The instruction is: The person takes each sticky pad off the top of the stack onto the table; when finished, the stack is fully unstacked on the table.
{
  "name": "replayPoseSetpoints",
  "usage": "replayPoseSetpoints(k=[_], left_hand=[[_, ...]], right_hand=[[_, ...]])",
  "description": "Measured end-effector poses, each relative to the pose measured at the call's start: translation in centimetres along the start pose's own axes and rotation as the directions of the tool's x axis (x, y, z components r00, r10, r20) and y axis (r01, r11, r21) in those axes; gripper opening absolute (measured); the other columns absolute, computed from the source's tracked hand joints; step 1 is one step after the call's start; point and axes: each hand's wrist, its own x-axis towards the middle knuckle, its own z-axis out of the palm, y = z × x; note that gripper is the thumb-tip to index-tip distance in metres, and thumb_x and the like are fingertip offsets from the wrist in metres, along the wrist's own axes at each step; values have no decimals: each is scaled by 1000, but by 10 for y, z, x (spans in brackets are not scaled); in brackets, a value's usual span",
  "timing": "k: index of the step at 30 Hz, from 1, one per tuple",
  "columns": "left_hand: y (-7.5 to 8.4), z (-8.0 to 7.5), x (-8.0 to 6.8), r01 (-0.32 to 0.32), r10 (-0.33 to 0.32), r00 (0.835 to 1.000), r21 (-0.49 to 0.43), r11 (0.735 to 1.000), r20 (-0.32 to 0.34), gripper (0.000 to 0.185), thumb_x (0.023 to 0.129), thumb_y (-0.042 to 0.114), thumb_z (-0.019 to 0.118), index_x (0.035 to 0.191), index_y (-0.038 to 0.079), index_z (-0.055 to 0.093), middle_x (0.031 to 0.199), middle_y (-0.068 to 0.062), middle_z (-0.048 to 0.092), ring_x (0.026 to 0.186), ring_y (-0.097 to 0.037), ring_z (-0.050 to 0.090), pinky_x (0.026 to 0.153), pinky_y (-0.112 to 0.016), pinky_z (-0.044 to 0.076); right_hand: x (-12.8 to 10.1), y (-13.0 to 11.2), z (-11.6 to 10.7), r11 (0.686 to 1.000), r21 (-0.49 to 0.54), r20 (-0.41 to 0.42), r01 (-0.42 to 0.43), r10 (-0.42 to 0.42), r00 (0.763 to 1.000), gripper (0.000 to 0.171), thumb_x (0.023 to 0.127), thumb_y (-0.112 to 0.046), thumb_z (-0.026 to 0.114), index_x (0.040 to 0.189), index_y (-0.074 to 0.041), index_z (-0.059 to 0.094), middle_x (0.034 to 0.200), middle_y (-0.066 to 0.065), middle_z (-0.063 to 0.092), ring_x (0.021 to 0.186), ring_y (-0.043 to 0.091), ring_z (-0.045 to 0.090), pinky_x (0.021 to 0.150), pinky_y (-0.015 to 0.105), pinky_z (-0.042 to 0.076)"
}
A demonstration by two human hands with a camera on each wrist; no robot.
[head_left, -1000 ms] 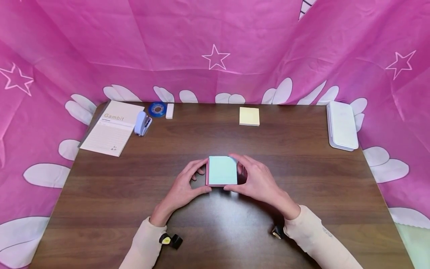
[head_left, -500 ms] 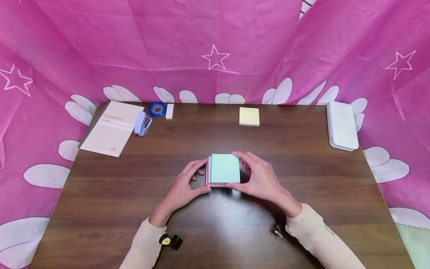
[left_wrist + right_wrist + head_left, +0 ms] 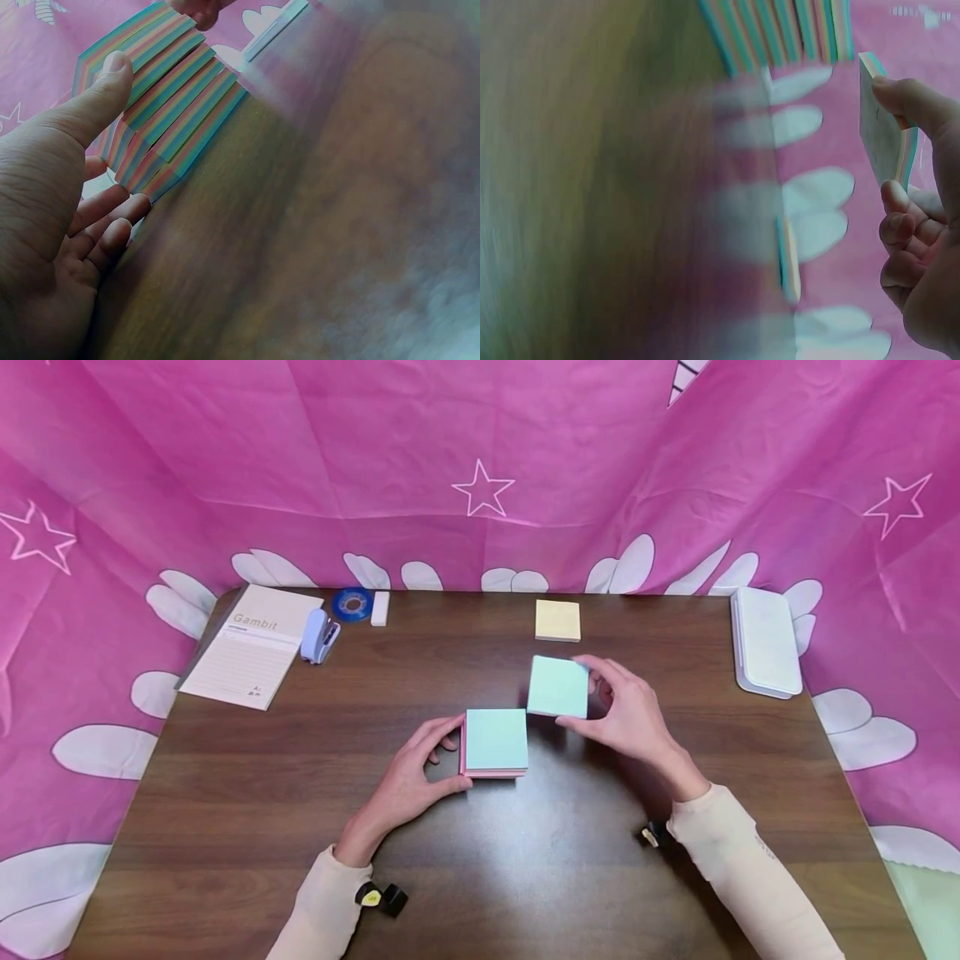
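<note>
dark wood table (image 3: 225, 827), pink star cloth behind. left hand (image 3: 408, 777) grips the sticky note stack (image 3: 495, 742) at its side, holding it down. right hand (image 3: 626, 714) pinches a lifted-off top block (image 3: 558, 686) just beyond; split looks done, block not set down. yellow pad (image 3: 557, 620) farther back.

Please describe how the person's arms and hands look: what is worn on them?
Both arms wear long cream sleeves with ribbed cuffs. The left hand and right hand are bare, with no gloves or rings visible. Small black devices sit at both wrists; the left device has a yellow mark.
</note>
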Motion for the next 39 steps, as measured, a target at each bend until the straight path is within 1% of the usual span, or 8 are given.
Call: replayPoseSetpoints(k=[3, 8, 15, 18, 23, 26, 32, 39], left_hand=[[0, 0, -1, 9, -9, 1000, -4, 1000, 4, 90, 90, 32, 96, 168, 28, 51, 153, 4, 56, 116, -17, 56, 93, -30, 46], [1, -1, -2, 23, -23, 1000, -6, 1000, 10, 90, 90, 32, 96, 168, 29, 50, 154, 4, 55, 117, -17, 56, 94, -31, 45], [1, 0, -1, 29, -29, 999, -6, 1000, 16, 90, 91, 33, 96, 168, 30, 50, 154, 5, 55, 119, -17, 56, 94, -31, 46], [2, 1, -1, 28, -28, 999, 2, 1000, 15, 90, 91, 34, 96, 168, 30, 50, 154, 5, 55, 120, -16, 56, 95, -31, 46], [1, 1, -1, 26, -26, 1000, 3, 1000, 5, 90, 90, 35, 96, 168, 30, 51, 153, 5, 55, 119, -17, 56, 94, -32, 46], [1, 1, -1, 26, -26, 1000, 2, 1000, 5, 90, 90, 35, 96, 168, 30, 51, 154, 5, 55, 119, -17, 56, 94, -32, 45], [0, 1, -1, 20, -20, 1000, 3, 1000, 7, 90, 91, 34, 96, 168, 30, 50, 154, 4, 55, 120, -17, 56, 95, -31, 45], [1, 1, -2, 17, -17, 1000, 6, 1000, 8, 90, 91, 33, 95, 168, 30, 49, 155, 4, 55, 120, -16, 56, 95, -31, 46]], right_hand=[[4, 20, -6, 999, -22, -3, -30, 30, 1000, 80, 72, -29, 106, 141, -9, 70, 93, 6, 66, 78, 21, 60, 69, 33, 42], [10, 50, -16, 994, -43, 34, -97, 99, 995, 79, 76, -29, 104, 142, -6, 68, 97, 10, 67, 83, 24, 61, 72, 36, 43], [14, 90, -27, 980, -71, 90, -183, 189, 978, 78, 82, -31, 101, 145, -4, 64, 103, 14, 67, 91, 27, 58, 77, 39, 42], [16, 101, -32, 973, -101, 117, -207, 218, 969, 79, 84, -33, 99, 147, -3, 63, 105, 16, 66, 95, 31, 59, 80, 43, 43], [21, 110, -35, 966, -179, 179, -188, 220, 959, 87, 90, -34, 94, 160, -1, 53, 108, 16, 63, 95, 32, 58, 80, 45, 44], [23, 112, -33, 966, -191, 181, -172, 207, 961, 86, 94, -30, 90, 165, -3, 48, 106, 14, 60, 92, 31, 56, 77, 45, 43], [25, 111, -28, 968, -183, 123, -174, 198, 973, 62, 100, -28, 84, 154, -5, 64, 105, 16, 58, 95, 34, 55, 77, 48, 42], [43, 115, -22, 948, -222, 86, -229, 253, 964, 61, 103, -32, 80, 158, -11, 62, 105, 16, 58, 94, 34, 56, 75, 49, 42]])
